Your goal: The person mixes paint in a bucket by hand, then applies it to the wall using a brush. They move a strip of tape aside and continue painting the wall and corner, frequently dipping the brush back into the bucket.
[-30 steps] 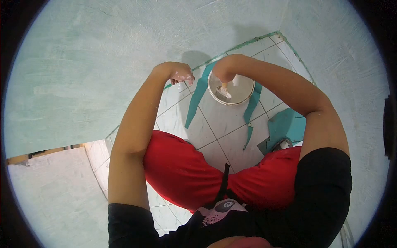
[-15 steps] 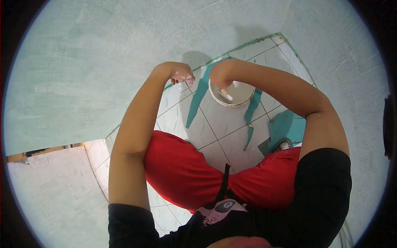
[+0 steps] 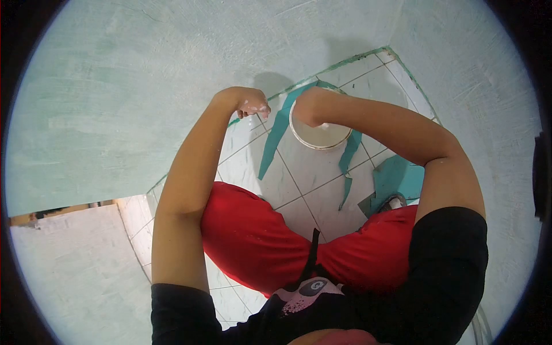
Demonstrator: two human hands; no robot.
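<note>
My right hand point(image 3: 310, 107) reaches down into a white bucket point(image 3: 319, 147) that stands on the tiles. The fingers point away from me and are mostly hidden. A small whitish bit point(image 3: 325, 125) shows under them, and I cannot make out its kind. Pale liquid or residue seems to coat the inside of the bucket. To the left, close to the wall, my left hand point(image 3: 253, 103) is closed, its fingers curled under and spotted with white. Nothing sticks out of it, and it is apart from the bucket.
Torn teal strips point(image 3: 275, 138) lie on both sides of the bucket on the white tiled floor point(image 3: 293, 172). A larger teal sheet point(image 3: 399, 175) is at the right, by my foot. Unevenly coated walls point(image 3: 144, 86) meet in a corner behind the bucket. My red-clad knees point(image 3: 247, 230) are bent wide.
My right hand has turned and lowered within the bucket, with its forearm shifting slightly down. The whitish piece seen below it is now mostly hidden. My left hand has stayed almost still.
</note>
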